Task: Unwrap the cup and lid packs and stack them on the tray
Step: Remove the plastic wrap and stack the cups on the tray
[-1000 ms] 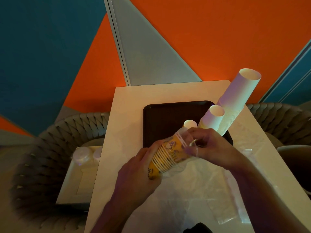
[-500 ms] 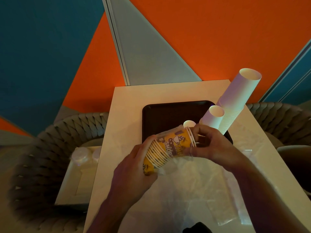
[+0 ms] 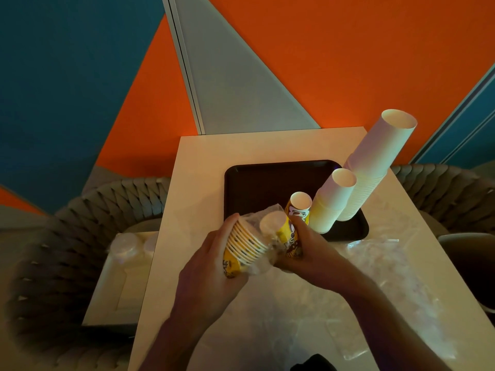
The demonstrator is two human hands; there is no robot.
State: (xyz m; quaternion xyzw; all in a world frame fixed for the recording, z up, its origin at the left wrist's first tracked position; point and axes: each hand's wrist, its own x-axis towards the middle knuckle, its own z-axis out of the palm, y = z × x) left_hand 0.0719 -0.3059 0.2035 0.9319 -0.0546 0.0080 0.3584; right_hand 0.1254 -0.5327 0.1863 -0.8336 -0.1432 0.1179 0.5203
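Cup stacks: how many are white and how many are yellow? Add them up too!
White stacks: 2, the tall one and the short one, both on the tray.
Yellow stacks: 2, one in the left hand at, one in the right hand at.
Total: 4 stacks.

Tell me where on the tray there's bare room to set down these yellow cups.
The tray is bare across its left and far half, between its left rim and the two white cup stacks. Its right near corner is crowded: both stacks stand there, and the right hand holds yellow cups beside them.
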